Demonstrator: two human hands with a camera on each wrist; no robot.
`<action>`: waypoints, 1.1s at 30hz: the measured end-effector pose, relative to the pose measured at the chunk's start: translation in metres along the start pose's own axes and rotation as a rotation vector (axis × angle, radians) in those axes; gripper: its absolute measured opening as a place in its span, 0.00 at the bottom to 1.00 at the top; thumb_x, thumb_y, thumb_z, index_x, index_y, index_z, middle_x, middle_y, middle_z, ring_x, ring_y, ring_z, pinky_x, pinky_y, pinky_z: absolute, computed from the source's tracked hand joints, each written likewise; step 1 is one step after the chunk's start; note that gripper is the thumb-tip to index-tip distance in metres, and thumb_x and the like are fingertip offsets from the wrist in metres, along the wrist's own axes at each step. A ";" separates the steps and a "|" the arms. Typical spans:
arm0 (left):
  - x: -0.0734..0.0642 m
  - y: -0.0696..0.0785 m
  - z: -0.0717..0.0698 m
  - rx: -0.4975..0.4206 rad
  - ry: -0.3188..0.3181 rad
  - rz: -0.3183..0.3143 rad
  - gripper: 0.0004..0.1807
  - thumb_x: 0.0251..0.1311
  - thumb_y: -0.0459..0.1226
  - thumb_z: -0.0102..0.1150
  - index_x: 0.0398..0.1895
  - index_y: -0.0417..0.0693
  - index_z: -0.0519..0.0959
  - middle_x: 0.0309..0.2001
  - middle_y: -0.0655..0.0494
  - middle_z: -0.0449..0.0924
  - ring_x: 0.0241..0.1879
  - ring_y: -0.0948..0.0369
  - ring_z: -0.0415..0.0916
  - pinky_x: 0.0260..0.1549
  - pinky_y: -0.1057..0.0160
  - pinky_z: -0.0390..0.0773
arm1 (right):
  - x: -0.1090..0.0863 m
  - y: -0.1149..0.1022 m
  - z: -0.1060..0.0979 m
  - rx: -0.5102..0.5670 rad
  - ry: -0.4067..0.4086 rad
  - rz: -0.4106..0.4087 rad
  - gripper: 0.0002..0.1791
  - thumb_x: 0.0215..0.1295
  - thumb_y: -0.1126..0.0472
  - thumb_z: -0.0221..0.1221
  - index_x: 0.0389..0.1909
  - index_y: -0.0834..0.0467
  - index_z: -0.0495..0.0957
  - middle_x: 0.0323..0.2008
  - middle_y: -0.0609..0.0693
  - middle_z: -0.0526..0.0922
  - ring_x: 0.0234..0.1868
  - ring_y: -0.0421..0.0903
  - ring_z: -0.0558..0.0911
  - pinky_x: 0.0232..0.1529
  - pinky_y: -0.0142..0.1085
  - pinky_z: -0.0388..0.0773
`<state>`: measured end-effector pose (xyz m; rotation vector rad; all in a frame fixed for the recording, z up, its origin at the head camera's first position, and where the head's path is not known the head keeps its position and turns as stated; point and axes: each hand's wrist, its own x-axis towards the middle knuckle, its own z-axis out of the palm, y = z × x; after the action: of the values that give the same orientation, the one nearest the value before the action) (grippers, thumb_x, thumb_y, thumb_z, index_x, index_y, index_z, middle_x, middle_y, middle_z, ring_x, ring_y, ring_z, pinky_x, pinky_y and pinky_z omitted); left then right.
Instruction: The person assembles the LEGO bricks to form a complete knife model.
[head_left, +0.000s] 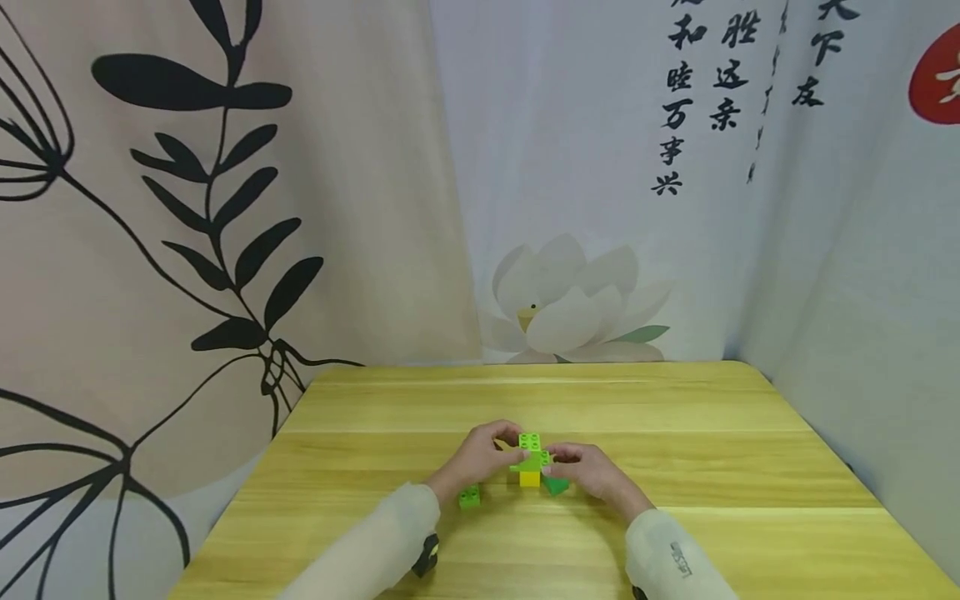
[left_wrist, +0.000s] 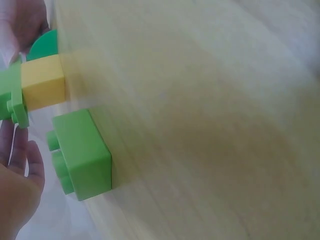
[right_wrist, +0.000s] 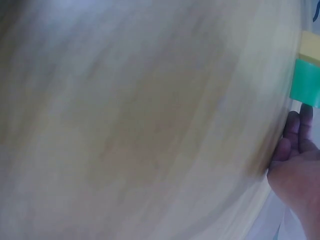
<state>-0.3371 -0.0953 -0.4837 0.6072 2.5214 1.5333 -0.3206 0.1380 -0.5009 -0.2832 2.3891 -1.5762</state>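
On the table stands a small stack of toy building bricks. A yellow brick is at its base, with lime green bricks above it, one of them jutting out sideways. My left hand grips the lime bricks from the left, thumb in front and fingers behind. From the right, my right hand pinches the lime brick at the stack's right side. Below those fingers a dark green brick with a rounded side, seen in the left wrist view, sits beside the yellow one.
A loose lime green brick lies on the table near my left wrist, studs facing away from the wrist camera's table side. The wooden table reaches back to a printed curtain with plants, a flower and writing.
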 end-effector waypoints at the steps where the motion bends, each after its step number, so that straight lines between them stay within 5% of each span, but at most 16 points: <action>1: 0.000 0.000 0.000 -0.004 0.001 -0.002 0.14 0.61 0.47 0.68 0.48 0.57 0.81 0.42 0.62 0.79 0.44 0.57 0.75 0.43 0.59 0.77 | 0.000 0.000 0.000 -0.003 0.000 -0.003 0.25 0.64 0.52 0.67 0.59 0.60 0.79 0.53 0.52 0.81 0.53 0.50 0.78 0.57 0.51 0.72; 33: 0.001 -0.005 0.004 0.002 0.004 0.040 0.13 0.64 0.44 0.66 0.50 0.56 0.82 0.39 0.61 0.80 0.43 0.58 0.76 0.40 0.62 0.78 | 0.001 0.004 -0.001 0.013 -0.025 -0.029 0.26 0.65 0.53 0.66 0.61 0.60 0.77 0.55 0.54 0.80 0.54 0.51 0.76 0.57 0.52 0.72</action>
<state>-0.3378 -0.0940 -0.4898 0.6600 2.5293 1.5464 -0.3221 0.1402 -0.5041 -0.3344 2.3653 -1.5904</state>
